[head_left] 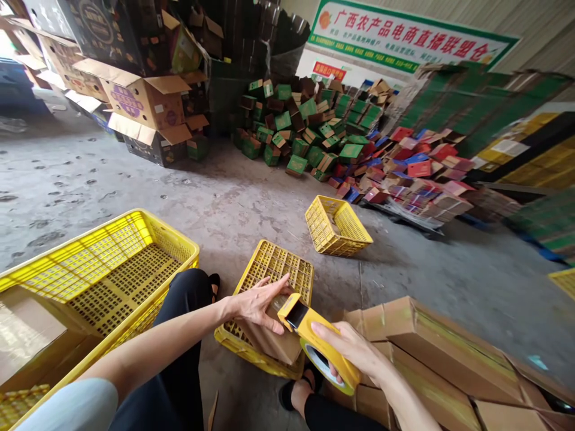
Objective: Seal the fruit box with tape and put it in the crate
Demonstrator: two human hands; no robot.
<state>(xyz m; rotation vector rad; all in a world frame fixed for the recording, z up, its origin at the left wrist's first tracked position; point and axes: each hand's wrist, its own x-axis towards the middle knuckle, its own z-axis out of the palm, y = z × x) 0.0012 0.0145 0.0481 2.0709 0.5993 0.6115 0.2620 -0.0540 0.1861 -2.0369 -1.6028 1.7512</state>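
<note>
Gripping yellow tape dispenser [321, 349] with right hand [357, 350], fingers closed round its body, at lower centre; aimed nose-first at upper left, slanting lengthwise down to lower right. Pressing left hand [254, 305], fingers spread, onto cardboard box [281, 344], also slanting lengthwise down to the right, partly covered. Resting on yellow crate [300, 272]. Hemmed in by large crate [192, 254] at lower left, stacked cartons [449, 353] at lower right. Standing on grey floor [215, 197], below banner [404, 36] at upper right.
</note>
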